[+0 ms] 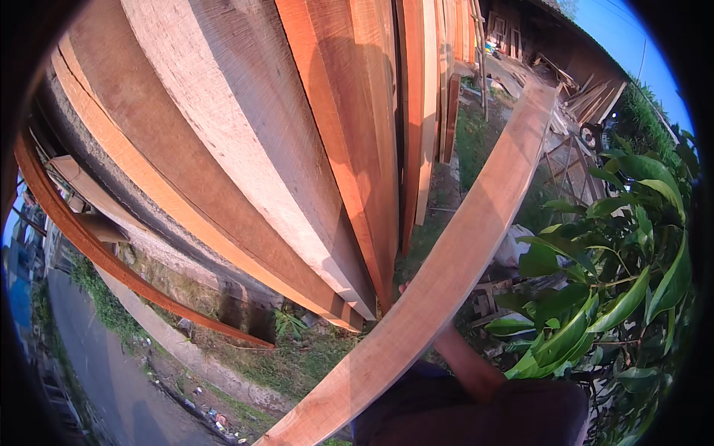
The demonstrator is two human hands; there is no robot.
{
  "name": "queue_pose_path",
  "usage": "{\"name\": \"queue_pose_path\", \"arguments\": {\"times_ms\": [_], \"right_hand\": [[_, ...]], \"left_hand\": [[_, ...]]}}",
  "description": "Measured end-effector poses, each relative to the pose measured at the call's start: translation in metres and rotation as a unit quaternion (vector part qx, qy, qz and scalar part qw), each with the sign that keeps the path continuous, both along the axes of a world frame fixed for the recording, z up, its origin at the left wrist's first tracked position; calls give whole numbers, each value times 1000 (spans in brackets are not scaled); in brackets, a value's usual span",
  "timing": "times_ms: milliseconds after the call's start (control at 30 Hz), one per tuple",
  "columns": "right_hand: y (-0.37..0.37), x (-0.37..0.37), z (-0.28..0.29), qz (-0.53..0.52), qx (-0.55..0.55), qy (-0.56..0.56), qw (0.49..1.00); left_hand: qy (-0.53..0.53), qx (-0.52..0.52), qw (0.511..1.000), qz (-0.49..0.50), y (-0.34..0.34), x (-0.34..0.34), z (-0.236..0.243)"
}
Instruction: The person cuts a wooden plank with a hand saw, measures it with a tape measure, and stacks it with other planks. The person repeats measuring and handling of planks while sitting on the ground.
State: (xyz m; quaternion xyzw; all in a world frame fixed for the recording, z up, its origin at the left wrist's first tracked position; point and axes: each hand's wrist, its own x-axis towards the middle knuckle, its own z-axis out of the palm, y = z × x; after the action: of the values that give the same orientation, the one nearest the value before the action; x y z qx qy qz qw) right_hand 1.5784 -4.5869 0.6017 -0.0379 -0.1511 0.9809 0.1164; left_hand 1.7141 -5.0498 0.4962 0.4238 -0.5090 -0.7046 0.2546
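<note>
A long pale reddish plank [446, 267] runs diagonally from the bottom edge up toward the upper right. My right forearm [472, 364] rises from the lower right and passes behind it; fingertips of my right hand [403, 287] show at the plank's left edge, gripping it, while the rest of that hand is hidden. My left hand is not in view. To the left, several tall planks [230, 134] in white, tan and orange stand on end, their bases near the plank I hold. A thin rust-orange board [134, 275] leans at the far left.
A leafy bush [602, 282] fills the right side. A shed with stacked timber [587, 97] and a metal frame [569, 167] are at the back right. A pale bag [517, 249] lies behind my plank. A paved road [89, 342] and a verge with litter run along the lower left.
</note>
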Motion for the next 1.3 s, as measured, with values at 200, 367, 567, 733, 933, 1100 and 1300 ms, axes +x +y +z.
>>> {"name": "queue_pose_path", "arguments": {"times_ms": [200, 367, 567, 733, 933, 1100, 1300], "right_hand": [[2, 32, -68, -39, -140, -157, 977], [-4, 48, -131, -34, -206, -241, 948], [9, 59, -183, -15, -168, -314, 934], [39, 29, -180, -20, 114, -280, 953], [69, 17, -170, -124, -34, -326, 937], [123, -16, -189, -145, -74, -200, 966], [148, -58, -207, -67, -93, 102, 988]], "left_hand": [[-3, -47, 999, 14, 15, -17, 83], [4, -79, 996, 32, 12, -4, 128], [62, -35, 994, 84, 3, 36, 197], [82, -169, 977, 102, 46, 28, 210], [107, -424, 899, -16, 80, -3, 207], [130, -180, 975, -23, 137, -21, 234], [144, -135, 971, -135, 184, -58, 246]]}}
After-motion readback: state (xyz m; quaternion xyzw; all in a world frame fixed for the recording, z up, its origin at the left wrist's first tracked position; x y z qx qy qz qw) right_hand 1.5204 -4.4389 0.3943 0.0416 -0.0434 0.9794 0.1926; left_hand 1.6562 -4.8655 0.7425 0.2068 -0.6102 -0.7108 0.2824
